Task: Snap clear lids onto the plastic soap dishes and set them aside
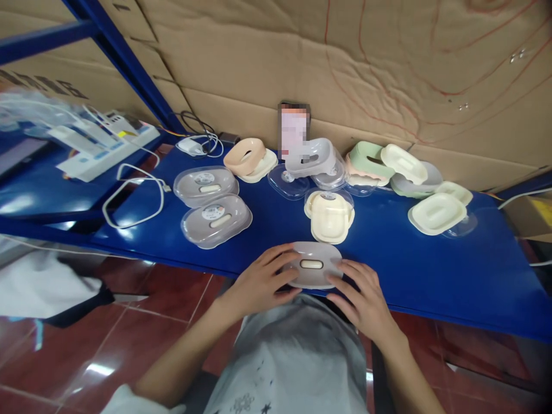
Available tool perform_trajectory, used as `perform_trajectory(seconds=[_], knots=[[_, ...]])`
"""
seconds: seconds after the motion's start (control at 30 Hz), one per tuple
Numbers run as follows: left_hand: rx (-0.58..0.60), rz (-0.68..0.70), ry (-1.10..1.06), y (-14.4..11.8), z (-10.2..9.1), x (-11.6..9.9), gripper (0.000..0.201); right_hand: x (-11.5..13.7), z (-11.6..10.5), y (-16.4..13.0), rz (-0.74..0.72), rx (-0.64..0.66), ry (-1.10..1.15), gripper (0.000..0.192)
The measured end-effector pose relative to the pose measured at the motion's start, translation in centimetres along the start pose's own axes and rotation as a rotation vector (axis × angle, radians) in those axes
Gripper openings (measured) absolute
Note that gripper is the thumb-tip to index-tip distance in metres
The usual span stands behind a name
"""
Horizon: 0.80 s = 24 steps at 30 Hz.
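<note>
A grey oval plastic piece (321, 279) with a cream bar in its middle lies at the blue table's front edge, before my body. From the left, my left hand (263, 282) holds its side, fingers over the rim and thumb along the near edge. At the opposite end my right hand (362, 290) grips it, fingertips on the rim. Just beyond it sit cream plastic pieces (330, 221), stacked by a clear cover. To the left are two grey oval pieces, one farther (196, 187) and one nearer (200, 226), both in clear covers with round stickers.
Along the back stand a peach ring-shaped piece (245, 158), a grey one (310, 161), a green one (366, 158) and cream trays (440, 214). A phone (294, 129) leans on the cardboard wall (241, 69). A power strip (107, 152) and white cable (133, 223) occupy the left.
</note>
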<state>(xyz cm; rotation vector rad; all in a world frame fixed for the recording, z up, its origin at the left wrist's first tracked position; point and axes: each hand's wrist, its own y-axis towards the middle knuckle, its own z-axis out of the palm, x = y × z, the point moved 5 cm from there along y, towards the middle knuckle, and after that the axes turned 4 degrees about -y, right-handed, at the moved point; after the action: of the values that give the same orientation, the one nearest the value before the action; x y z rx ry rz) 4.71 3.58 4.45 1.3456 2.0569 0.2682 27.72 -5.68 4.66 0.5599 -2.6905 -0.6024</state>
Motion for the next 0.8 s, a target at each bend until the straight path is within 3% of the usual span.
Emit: perform_trajectory(seconds=[0.17,0.3,0.4,0.5,0.63,0.7,0.8], knots=[[-0.010,-0.045,-0.072,0.0,0.0,0.3,0.019,-5.6,-1.8,5.4,0.103,-0.036,0.018,0.048],[-0.042,-0.092,-0.132,-0.2,-0.5,0.6,0.026,-10.5,0.4,10.1,0.223,0.075,0.010,0.064],[-0.034,-0.113,-0.155,-0.3,-0.4,0.8,0.027,-11.9,2.0,11.2,0.238,0.056,0.070,0.056],[-0.021,-0.127,-0.170,-0.4,-0.2,1.0,0.025,-11.3,1.1,10.8,0.213,-0.076,0.036,0.047],[-0.014,-0.161,-0.181,-0.5,0.1,1.2,0.026,-8.4,-1.8,8.9,0.153,-0.187,-0.059,0.044],[0.005,-0.215,-0.188,-0.7,0.2,1.5,0.039,-6.5,-2.7,7.4,0.144,-0.208,-0.076,0.051],[-0.003,-0.292,-0.228,-0.8,0.3,1.9,0.073,-3.4,-2.3,4.4,0.123,-0.207,-0.047,0.067]])
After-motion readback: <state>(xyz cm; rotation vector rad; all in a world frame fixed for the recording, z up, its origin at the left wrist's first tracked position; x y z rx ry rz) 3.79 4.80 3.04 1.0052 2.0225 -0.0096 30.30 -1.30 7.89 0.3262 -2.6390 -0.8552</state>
